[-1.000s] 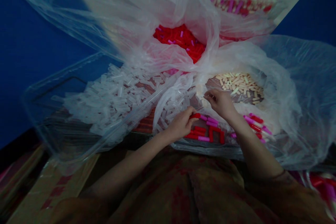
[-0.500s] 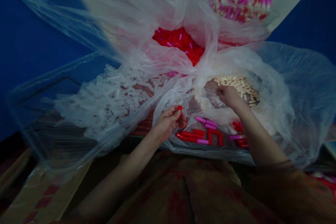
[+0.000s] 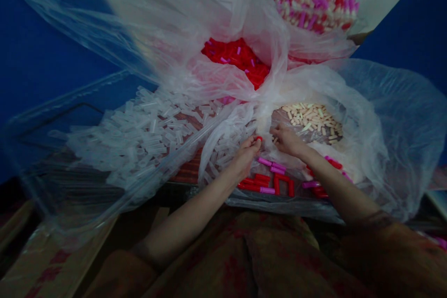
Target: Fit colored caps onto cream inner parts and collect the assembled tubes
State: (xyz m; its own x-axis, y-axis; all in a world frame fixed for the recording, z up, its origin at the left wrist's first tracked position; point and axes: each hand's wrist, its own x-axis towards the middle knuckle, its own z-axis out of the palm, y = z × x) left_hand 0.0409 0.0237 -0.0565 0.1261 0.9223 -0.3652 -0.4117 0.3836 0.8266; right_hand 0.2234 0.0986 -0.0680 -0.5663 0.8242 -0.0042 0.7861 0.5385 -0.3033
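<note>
Left hand (image 3: 246, 154) raised, fingertips pressed together in a pinching grip on a small red cap (image 3: 259, 138), held just above the loose plastic. Right hand (image 3: 287, 140) just beside that grip, nearly touching it, fingers curled inward; something pale seems pinched at the fingertips, but too small and blurred to tell for certain. Both grips meeting close together over the folds of a clear bag.

Just beyond the right grip, inside an open plastic bag (image 3: 366, 116), a heap of cream-coloured pieces (image 3: 314, 116). Below and nearer than both grips, a scatter of finished red and pink tubes (image 3: 268, 181) lying flat on plastic sheet, some side by side, one pair forming a corner. Left of the left grip, a wide spill of clear tubes (image 3: 146, 130) under transparent film. Farther off, beyond both grips, a mound of red caps (image 3: 240, 58) with a few pink ones mixed in, sunk in another bag. Farther still and to the right, a tall pile of mixed red, pink and cream pieces (image 3: 314, 2). Blue wall (image 3: 42, 65) on either side.
</note>
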